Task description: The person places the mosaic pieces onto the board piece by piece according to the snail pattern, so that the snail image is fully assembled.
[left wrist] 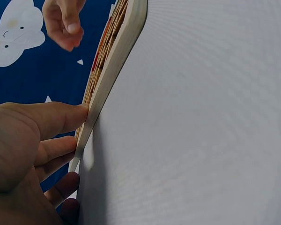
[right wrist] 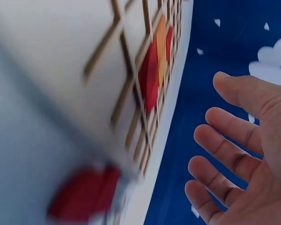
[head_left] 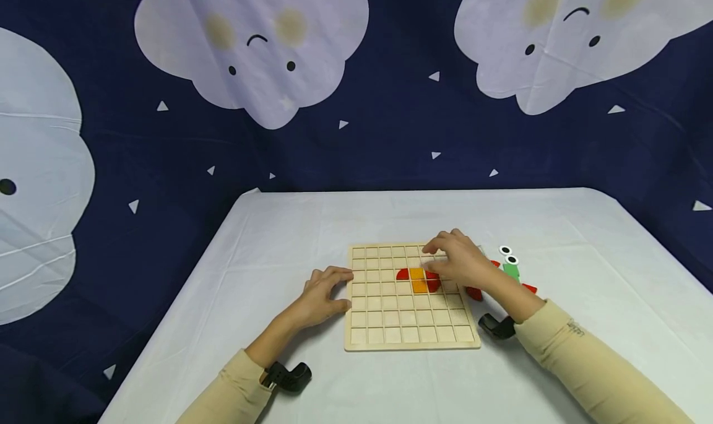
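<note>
A square wooden grid board [head_left: 384,319] lies on the table. Near its middle, orange pieces [head_left: 418,280] sit in the cells, with a red rounded piece [head_left: 402,275] on their left and red pieces [head_left: 432,283] on their right. My left hand [head_left: 321,298] is at the board's left edge, thumb and fingers spread along it; in the left wrist view its fingertips [left wrist: 79,115] touch the wooden rim. Over the board's upper right part hovers my right hand [head_left: 459,260]. Its fingers [right wrist: 225,136] are apart and slightly bent in the right wrist view, with nothing between them.
Right of the board lie loose pieces: a red one [head_left: 474,293] near its edge, a green one [head_left: 510,270], another red one [head_left: 529,288], and white discs [head_left: 505,250] with black dots. My right forearm passes over that side. A dark cloud-print cloth [head_left: 390,145] hangs behind the white table [head_left: 301,226].
</note>
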The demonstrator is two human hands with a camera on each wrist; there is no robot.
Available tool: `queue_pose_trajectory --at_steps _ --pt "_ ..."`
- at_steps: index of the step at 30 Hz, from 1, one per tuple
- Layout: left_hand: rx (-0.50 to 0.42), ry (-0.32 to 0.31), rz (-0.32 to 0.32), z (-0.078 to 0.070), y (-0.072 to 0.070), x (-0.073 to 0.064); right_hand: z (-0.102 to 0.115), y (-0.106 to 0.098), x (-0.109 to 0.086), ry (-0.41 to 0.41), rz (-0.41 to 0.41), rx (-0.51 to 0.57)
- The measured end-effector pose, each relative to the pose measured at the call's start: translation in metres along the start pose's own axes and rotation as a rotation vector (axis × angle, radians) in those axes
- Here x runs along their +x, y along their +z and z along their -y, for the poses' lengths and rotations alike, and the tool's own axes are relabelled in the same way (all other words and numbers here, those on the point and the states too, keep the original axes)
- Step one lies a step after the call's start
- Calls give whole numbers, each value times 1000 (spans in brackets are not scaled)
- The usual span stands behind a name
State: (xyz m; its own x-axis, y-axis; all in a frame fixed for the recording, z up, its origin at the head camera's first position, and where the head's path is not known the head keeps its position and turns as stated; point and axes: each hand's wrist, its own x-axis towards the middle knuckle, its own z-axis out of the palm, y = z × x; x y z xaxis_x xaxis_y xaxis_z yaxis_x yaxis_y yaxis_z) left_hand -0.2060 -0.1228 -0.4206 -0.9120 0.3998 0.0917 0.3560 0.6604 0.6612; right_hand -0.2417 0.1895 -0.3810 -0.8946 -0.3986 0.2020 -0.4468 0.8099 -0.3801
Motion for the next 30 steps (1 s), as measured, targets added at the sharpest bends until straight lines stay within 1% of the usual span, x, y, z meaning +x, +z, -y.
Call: queue_pose_trajectory --at_steps 6,10,14,19,23,30 --pt "3 0 3 0 0 0 -28 -23 -18 84 -22 0" --pt "-1 -4 6 1 0 0 -47 -34 -32 147 -33 -9" --pt "7 -6 3 1 1 0 -63 -39 -45 187 -31 -41" --pt "6 -6 4 1 1 0 -79 -38 -58 238 -13 -70" --pt "7 -6 2 0 1 0 -84 -36 -65 252 -7 -70" --pt "10 -11 5 0 0 0 -74 -31 -79 192 6 -61"
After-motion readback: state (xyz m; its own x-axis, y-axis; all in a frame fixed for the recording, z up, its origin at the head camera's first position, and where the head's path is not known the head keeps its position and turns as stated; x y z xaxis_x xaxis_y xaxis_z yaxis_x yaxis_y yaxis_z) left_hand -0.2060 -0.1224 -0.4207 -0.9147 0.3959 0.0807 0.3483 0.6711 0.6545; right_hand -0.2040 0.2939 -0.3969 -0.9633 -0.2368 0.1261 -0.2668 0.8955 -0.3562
